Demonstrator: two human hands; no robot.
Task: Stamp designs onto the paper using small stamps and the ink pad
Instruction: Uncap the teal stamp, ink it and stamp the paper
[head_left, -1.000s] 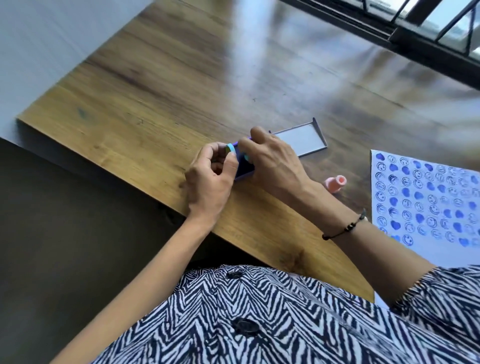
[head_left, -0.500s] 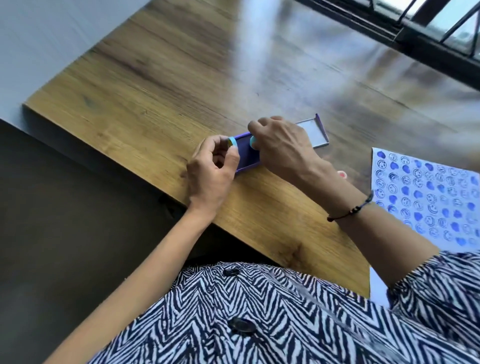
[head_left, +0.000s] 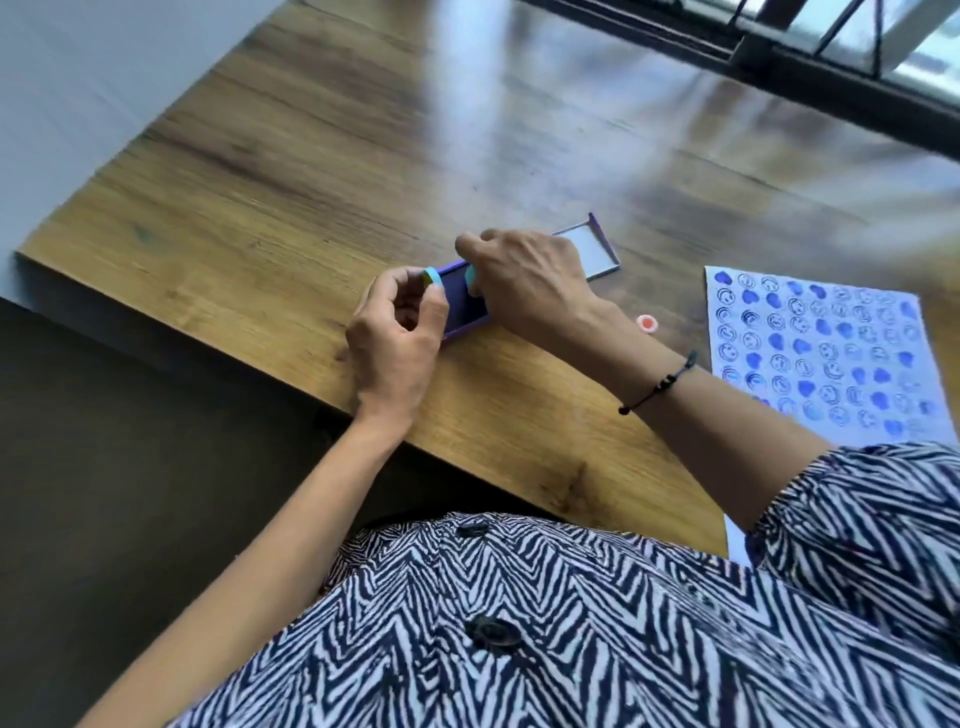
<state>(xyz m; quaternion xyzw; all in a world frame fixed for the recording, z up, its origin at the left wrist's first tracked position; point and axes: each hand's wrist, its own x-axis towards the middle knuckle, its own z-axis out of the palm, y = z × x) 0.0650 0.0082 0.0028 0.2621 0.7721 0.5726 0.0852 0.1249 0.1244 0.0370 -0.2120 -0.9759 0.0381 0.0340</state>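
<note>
Your right hand (head_left: 524, 283) now presses its light blue stamp (head_left: 471, 275) onto the ink pad (head_left: 465, 304); your left hand (head_left: 397, 332) pinches another stamp (head_left: 431, 276), so inking is underway.

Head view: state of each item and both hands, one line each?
ink pad: open, on table
lid: off, lying behind pad
left hand: holding a small stamp at pad's edge
right hand: pressing light-blue stamp on pad
pink stamp: loose on table
paper: mostly stamped
</note>
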